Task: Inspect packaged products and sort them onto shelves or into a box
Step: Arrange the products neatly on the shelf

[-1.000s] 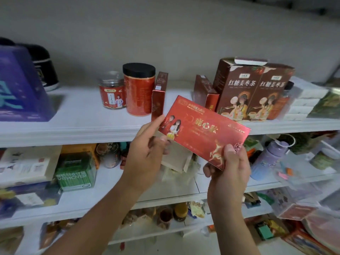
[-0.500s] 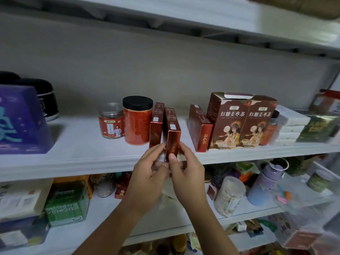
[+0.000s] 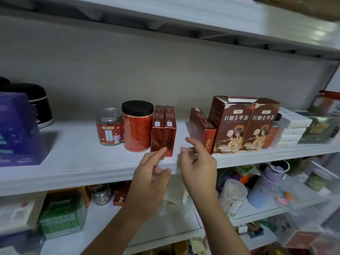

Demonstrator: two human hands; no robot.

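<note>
Two thin red boxes stand on edge side by side on the white shelf (image 3: 77, 159). The right one (image 3: 169, 131) is the box I was holding. It sits against the left red box (image 3: 157, 131). My left hand (image 3: 150, 179) is just below and in front of them, fingers loosely extended, one fingertip near the box's lower corner. My right hand (image 3: 198, 162) hovers to the right with relaxed fingers, holding nothing.
Left of the boxes stand a red canister with a black lid (image 3: 137, 126) and a small glass jar (image 3: 109, 127). Another red box (image 3: 202, 131) leans on two brown tea cartons (image 3: 244, 126). A purple box (image 3: 18, 129) sits far left. Lower shelves are crowded.
The flat red box went from both hands onto the shelf, standing beside the other thin red box. Both hands have let go and drawn back a little.
</note>
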